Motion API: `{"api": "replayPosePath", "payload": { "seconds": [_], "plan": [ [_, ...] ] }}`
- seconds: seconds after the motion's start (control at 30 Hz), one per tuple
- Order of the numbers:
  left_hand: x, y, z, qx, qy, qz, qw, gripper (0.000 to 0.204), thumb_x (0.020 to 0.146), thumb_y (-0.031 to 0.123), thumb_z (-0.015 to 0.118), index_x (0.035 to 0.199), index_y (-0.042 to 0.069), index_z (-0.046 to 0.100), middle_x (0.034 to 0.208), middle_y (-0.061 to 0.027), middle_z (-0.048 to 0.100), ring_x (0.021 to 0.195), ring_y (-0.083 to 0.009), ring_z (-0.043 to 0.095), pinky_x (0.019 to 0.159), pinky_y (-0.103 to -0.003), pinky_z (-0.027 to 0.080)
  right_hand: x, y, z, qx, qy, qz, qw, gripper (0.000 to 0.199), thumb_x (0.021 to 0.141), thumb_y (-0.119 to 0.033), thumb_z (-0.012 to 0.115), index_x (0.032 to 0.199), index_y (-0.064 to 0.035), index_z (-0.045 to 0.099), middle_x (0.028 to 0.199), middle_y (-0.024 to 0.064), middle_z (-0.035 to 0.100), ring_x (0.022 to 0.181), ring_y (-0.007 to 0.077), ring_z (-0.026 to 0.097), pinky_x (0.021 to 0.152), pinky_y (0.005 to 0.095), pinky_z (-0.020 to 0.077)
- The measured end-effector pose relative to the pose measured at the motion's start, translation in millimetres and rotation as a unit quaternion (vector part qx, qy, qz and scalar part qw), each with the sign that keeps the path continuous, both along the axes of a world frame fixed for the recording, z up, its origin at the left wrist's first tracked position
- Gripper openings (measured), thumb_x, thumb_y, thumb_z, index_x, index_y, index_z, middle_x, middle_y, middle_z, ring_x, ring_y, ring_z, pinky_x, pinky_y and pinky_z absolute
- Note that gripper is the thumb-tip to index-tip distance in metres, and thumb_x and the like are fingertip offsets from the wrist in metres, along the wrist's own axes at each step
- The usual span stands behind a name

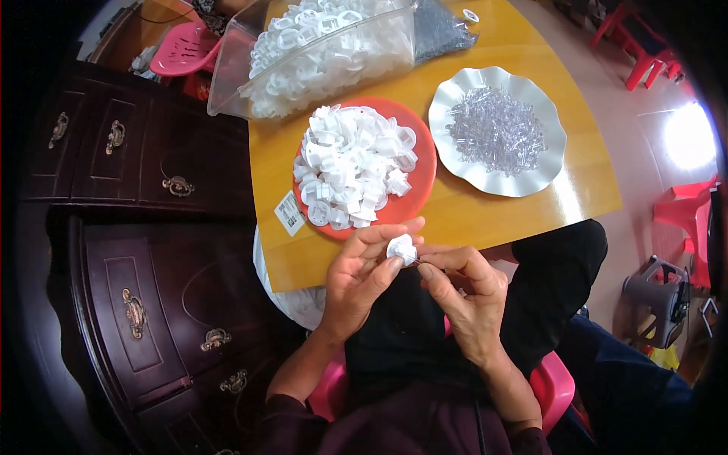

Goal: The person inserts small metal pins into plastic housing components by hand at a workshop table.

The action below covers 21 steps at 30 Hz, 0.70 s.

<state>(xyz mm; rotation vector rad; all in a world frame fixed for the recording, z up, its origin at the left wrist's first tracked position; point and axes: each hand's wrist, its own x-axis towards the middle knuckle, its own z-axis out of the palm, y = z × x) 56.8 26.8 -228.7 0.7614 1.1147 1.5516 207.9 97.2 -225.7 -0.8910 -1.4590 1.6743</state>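
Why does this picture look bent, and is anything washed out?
Head view: the dark brown wooden cabinet bends from fisheye distortion; glare whites out some pinkish tiled floor at right; shine streaks the glossy yellow wooden table; the small white plastic piece in the left hand shows little detail.

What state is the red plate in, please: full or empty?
Well filled: a heap of white plastic parts covers most of the red plate, leaving some rim bare.

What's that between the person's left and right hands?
In the head view, a small white plastic part lies there: the left hand holds it, with the right hand close at its right side.
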Motion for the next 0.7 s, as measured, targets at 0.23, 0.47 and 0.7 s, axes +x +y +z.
{"api": "replayPosePath", "payload": {
  "seconds": [0.23, 0.47, 0.7],
  "plan": [
    [-2.8, 0.2, -1.5, -0.007, -0.002, -0.013, 1.000, 0.035, 0.098, -0.001, 0.051, 0.133, -0.003, 0.048, 0.140, -0.0205, 0.050, 0.123, -0.0191, 0.054, 0.107, -0.035, 0.043, -0.5, 0.9, -2.5, 0.015, -0.007, -0.001, 1.000, 0.011, 0.085, -0.001, 0.072, 0.094, 0.0023, 0.066, 0.100, 0.0114, 0.074, 0.081, 0.0136, 0.070, 0.068, 0.0255, 0.0555],
    [-3.3, 0.4, -1.5, -0.007, 0.009, -0.016, 1.000, 0.035, 0.098, -0.001, 0.051, 0.132, -0.002, 0.049, 0.139, -0.0187, 0.051, 0.123, -0.0180, 0.054, 0.107, -0.034, 0.043, -0.5, 1.0, -4.1, 0.011, -0.009, -0.002, 1.000, 0.011, 0.085, -0.001, 0.072, 0.094, 0.0015, 0.065, 0.099, 0.0106, 0.074, 0.079, 0.0124, 0.069, 0.065, 0.0251, 0.0544],
    [-3.2, 0.0, 0.0, -0.006, 0.020, -0.022, 1.000, 0.036, 0.097, -0.002, 0.051, 0.133, -0.003, 0.049, 0.139, -0.0177, 0.051, 0.122, -0.0173, 0.054, 0.108, -0.034, 0.043, 0.3, 1.3, -4.8, 0.010, -0.014, 0.001, 1.000, 0.010, 0.086, -0.001, 0.071, 0.094, 0.0008, 0.065, 0.097, 0.0105, 0.074, 0.079, 0.0121, 0.069, 0.064, 0.0250, 0.0543]
  ]
}}
